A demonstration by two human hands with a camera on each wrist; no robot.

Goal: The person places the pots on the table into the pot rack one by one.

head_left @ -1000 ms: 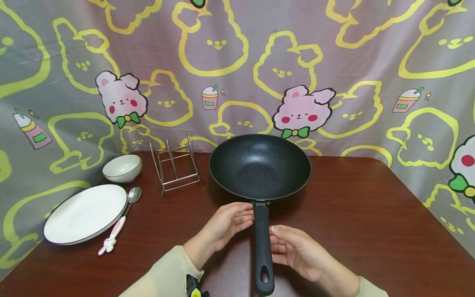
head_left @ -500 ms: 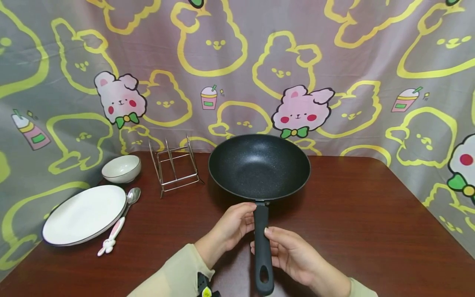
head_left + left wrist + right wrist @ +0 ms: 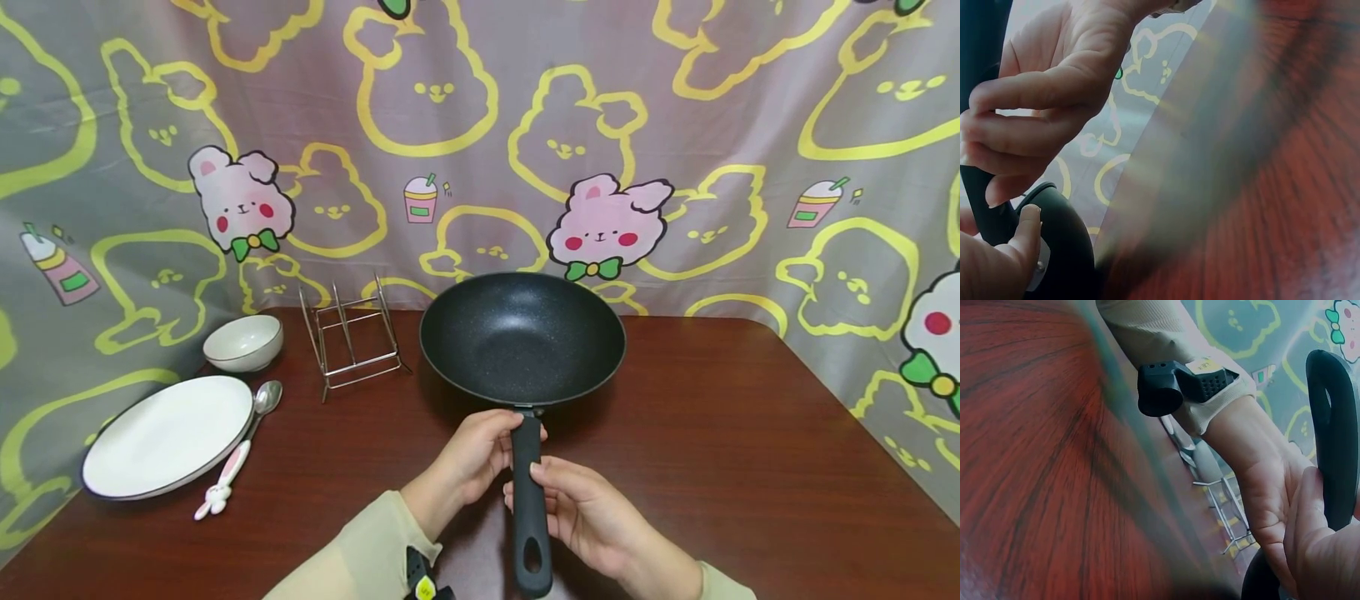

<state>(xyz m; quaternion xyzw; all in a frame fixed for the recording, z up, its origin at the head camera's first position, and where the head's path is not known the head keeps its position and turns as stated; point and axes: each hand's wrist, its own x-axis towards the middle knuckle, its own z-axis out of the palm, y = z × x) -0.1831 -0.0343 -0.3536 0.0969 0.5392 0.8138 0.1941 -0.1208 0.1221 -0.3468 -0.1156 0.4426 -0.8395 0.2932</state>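
Note:
A dark non-stick wok [image 3: 521, 350] stands in the middle of the table in the head view, its black handle [image 3: 530, 517] pointing toward me. My left hand [image 3: 468, 462] grips the handle close to the pan, thumb on top and fingertips showing on the far side. Lower down, my right hand [image 3: 592, 512] holds the same handle from the right, its thumb against the top and fingers reaching underneath. The left wrist view shows the right hand's curled fingers [image 3: 1022, 131] around the handle, with the left thumb [image 3: 1027, 234] near the pan's joint.
On the left lie a white oval plate [image 3: 172, 433] and a spoon [image 3: 228, 475] with a rabbit-shaped handle. Behind them sit a small white bowl [image 3: 243, 343] and a metal wire rack [image 3: 360, 362]. A patterned curtain [image 3: 480, 167] hangs behind the brown table [image 3: 712, 433].
Both hands have closed in on the handle, the left moving right and the right moving left, and now grip it. The wok stays in place.

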